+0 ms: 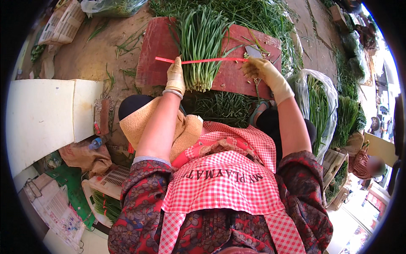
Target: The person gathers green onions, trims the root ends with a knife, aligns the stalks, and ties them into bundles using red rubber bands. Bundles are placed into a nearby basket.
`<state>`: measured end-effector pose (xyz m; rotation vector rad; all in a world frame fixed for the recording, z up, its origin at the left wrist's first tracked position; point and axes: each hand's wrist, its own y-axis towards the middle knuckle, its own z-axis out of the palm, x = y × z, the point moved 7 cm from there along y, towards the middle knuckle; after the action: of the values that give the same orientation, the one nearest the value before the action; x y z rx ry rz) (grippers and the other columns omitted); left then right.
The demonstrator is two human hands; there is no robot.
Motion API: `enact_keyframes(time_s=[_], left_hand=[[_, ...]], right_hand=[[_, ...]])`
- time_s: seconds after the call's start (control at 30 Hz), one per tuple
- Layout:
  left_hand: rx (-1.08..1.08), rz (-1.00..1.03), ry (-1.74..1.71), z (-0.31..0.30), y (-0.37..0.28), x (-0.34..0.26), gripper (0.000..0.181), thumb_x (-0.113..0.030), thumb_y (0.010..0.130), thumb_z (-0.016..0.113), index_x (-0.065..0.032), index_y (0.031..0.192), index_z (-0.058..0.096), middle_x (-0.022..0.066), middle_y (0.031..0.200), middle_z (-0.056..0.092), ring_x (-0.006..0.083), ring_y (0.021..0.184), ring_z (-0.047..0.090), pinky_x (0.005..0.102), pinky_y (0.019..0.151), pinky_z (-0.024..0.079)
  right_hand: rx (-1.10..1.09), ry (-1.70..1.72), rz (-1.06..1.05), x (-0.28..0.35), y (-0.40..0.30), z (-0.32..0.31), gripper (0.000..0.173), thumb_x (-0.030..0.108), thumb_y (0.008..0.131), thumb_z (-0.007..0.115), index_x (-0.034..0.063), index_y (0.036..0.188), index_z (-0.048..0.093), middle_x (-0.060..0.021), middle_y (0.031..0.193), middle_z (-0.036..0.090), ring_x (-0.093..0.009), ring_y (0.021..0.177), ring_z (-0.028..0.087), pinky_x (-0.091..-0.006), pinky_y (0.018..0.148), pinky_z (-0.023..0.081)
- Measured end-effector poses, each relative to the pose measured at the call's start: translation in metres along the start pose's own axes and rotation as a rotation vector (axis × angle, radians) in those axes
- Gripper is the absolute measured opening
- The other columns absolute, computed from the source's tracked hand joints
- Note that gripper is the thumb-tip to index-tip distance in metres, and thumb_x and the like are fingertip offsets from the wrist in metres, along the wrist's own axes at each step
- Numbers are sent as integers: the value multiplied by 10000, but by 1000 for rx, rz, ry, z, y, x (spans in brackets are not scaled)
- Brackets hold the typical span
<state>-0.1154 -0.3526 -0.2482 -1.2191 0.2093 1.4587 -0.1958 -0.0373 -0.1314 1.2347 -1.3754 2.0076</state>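
A thick bundle of garlic chives (201,44) lies on a red board (234,76), its pale cut ends towards me. Across its lower part runs a red plastic tie strip (212,60). My left hand (176,74), in a pale glove, presses against the bundle's left side and pins the strip there, with the short end sticking out leftwards. Off to the right of the bundle, my right hand (261,71), also gloved, grips the strip's other end and holds it fairly straight. Close beyond the right hand, a flat metal blade (253,50) lies on the board, partly hidden.
Loose green leaves (269,19) heap behind the board, and trimmings (225,108) lie below it. A clear plastic bag of chives (317,108) stands at right. Left are a white box (41,111) and a plastic crate (63,22). Another person (361,162) is at far right.
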Motion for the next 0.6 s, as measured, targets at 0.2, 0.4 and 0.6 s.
enact_keyframes(time_s=[0.2, 0.4, 0.6], left_hand=[[-49, 6, 10, 1, 0, 5, 461, -433, 1003, 522, -99, 1310, 602, 52, 1237, 635, 194, 1067, 592, 372, 937, 472], [-59, 54, -12, 9, -8, -6, 435, -386, 1011, 533, -59, 1287, 614, 38, 1204, 644, 160, 1057, 571, 327, 964, 440], [-151, 341, 352, 8, -8, -17, 420, -336, 1026, 526, -53, 1331, 588, 20, 1200, 636, 131, 1052, 560, 281, 949, 436]], right_hand=[[-87, 386, -24, -76, -28, 46, 514, 385, 960, 620, 62, 1341, 503, -102, 1030, 691, -186, 839, 674, -302, 711, 530], [-53, 346, -136, -29, 29, 115, 515, 400, 968, 603, 75, 1359, 520, -64, 942, 681, -137, 750, 666, -270, 694, 530], [-332, -144, -239, -19, 38, 96, 447, 455, 983, 536, 56, 1068, 719, -114, 803, 710, -227, 726, 693, -324, 673, 533]])
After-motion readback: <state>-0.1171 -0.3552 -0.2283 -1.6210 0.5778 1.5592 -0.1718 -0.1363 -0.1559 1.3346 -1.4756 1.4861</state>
